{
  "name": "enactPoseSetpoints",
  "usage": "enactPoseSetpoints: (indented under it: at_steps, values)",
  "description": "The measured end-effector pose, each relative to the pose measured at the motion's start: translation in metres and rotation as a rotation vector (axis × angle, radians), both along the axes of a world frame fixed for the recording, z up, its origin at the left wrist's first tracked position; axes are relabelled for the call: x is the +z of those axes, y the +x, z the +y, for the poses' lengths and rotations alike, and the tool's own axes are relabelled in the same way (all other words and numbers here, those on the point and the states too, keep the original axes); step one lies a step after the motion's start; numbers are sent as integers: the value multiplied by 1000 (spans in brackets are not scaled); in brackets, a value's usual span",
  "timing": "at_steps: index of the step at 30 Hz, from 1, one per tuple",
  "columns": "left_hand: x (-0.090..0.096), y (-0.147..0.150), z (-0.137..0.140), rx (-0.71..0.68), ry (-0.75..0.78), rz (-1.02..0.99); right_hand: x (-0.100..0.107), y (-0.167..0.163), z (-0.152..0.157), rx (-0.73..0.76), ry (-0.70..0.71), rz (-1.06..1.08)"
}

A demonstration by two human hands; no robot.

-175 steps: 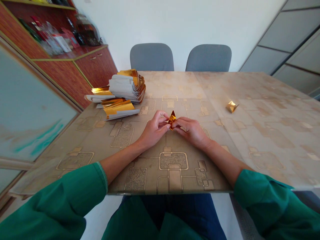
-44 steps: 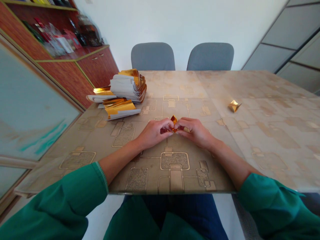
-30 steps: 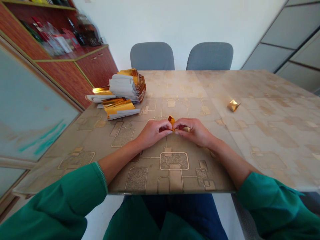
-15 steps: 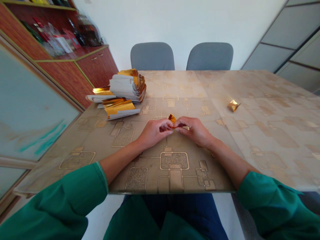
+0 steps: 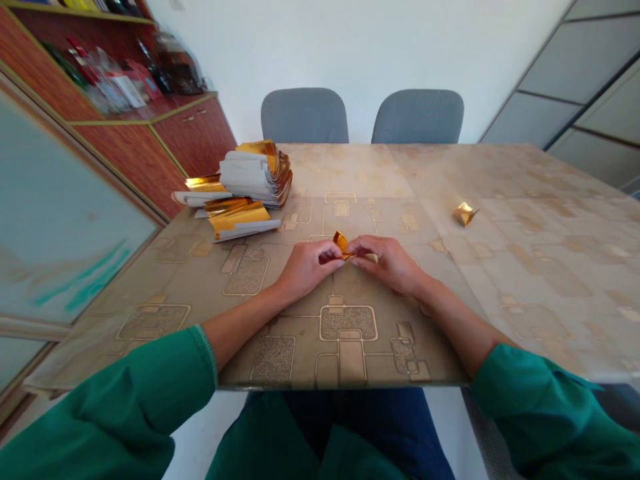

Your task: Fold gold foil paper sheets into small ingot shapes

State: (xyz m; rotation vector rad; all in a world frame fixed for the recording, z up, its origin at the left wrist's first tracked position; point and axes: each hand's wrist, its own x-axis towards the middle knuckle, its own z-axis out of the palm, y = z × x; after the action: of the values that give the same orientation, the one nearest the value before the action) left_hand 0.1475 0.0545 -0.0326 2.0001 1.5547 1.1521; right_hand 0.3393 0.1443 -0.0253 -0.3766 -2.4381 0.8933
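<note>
A small piece of folded gold foil paper (image 5: 341,241) is pinched between my two hands, just above the table near its middle. My left hand (image 5: 313,267) grips its left side with thumb and forefinger. From the right, my right hand (image 5: 383,260) pinches the other side, its fingertips close to the left ones. The lower part of the paper is mostly covered by my fingers. Farther off to the right, a folded gold paper piece (image 5: 465,213) rests by itself on the table.
Stacked gold-and-white paper sheets (image 5: 250,180) lie at the table's left far side. A patterned cloth covers the table (image 5: 350,360). Two grey chairs (image 5: 304,117) stand behind it against the wall. A wooden cabinet (image 5: 195,130) with bottles is at the far left.
The gold foil paper between my fingers has tilted slightly and shows more of its upper part to the left. Both hands keep nearly the same place and their pinch.
</note>
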Motion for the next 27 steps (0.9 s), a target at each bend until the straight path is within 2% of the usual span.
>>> enactPoseSetpoints:
  at_steps: [3,9,13,18,22,27]
  values:
    - [-1,0,0,8,6,1,0,0,0,-6,-16,-15]
    - [-4,-1,-1,-17,-9,9,0,0,3,3,110,-39]
    - [-3,-3,-2,-28,-71,-204,3,3,5,-37,121,-20]
    - [-2,-4,2,72,-177,-487,7,4,3,-3,193,-23]
    - [-3,-5,7,108,-256,-541,8,2,-1,31,223,-48]
    - [-6,-4,11,95,-244,-511,6,0,-1,43,169,-40]
